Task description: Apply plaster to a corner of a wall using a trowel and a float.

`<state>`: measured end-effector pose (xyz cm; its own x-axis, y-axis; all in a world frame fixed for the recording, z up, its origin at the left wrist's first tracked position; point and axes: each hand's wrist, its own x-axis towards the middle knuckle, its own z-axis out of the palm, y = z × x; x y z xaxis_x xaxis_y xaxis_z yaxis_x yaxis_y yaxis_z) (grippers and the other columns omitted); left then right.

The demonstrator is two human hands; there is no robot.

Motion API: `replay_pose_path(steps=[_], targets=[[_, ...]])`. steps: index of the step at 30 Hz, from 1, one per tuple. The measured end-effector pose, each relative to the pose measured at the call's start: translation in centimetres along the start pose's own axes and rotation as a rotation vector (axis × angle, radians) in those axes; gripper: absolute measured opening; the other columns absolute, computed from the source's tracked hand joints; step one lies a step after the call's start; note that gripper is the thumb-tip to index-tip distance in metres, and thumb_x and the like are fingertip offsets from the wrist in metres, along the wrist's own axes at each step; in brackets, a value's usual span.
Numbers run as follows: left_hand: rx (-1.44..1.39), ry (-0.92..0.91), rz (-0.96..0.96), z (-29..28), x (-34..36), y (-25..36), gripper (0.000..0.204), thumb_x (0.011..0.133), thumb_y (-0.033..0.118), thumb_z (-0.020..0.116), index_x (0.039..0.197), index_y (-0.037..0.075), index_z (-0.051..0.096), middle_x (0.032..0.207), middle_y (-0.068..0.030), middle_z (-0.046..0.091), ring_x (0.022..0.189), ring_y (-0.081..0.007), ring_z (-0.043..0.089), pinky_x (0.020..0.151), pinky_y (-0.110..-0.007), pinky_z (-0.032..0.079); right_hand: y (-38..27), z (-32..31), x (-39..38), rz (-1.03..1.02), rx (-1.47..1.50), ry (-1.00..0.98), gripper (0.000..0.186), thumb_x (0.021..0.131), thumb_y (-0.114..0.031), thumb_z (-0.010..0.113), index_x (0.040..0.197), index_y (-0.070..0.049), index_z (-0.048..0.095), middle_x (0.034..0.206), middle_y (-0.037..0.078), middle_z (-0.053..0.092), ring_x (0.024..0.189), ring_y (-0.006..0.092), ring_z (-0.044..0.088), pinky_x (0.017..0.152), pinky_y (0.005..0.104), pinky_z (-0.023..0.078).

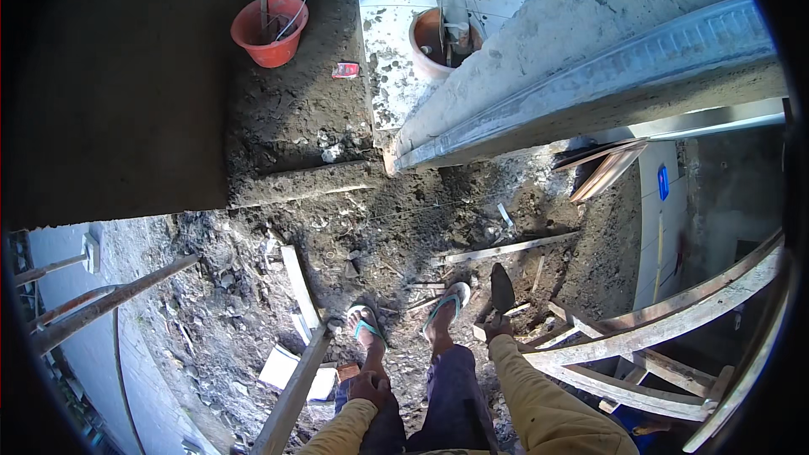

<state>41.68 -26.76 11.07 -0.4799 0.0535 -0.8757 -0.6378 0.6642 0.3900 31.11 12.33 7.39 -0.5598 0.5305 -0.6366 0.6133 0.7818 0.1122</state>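
Right grip (499, 326) clasping trowel (502, 288), handle hidden; left grip (369, 388) on trouser leg (391, 423), closure unclear.

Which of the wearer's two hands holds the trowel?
The right hand: it grips the dark-bladed trowel, while the left hand rests on the left leg.

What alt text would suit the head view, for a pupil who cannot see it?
A person's right hand holds a pointed trowel over rubble-strewn ground, while the left hand rests on the left leg. A red bucket stands ahead; a wooden frame is at right.
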Motion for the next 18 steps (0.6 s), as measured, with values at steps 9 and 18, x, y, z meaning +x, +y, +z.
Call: replay_pose_path(steps=[9,18], targets=[[-0.17,-0.045,0.124,-3.9,0.5,2.2,0.05,0.08,0.035,0.068,0.114,-0.001,0.058,0.11,-0.0231,0.062,0.103,-0.0364,0.06,0.093,-0.044,0.045,-5.1,-3.5,-4.8,0.02,0.172,-0.2,0.063,0.075,-0.036,0.069,0.127,-0.006,0.05,0.12,0.022,0.059,0.112,0.0373,0.057,0.094,0.0416,0.047],[0.213,-0.29,0.31,-6.2,-2.9,3.5,0.077,0.085,0.049,0.06,0.144,0.006,0.033,0.147,-0.0255,0.029,0.138,-0.0403,0.023,0.114,-0.047,0.02,0.9,-0.3,-15.2,0.357,0.414,-0.381,0.069,0.077,-0.04,0.069,0.131,-0.006,0.047,0.119,0.022,0.061,0.111,0.0373,0.059,0.095,0.0415,0.047]])
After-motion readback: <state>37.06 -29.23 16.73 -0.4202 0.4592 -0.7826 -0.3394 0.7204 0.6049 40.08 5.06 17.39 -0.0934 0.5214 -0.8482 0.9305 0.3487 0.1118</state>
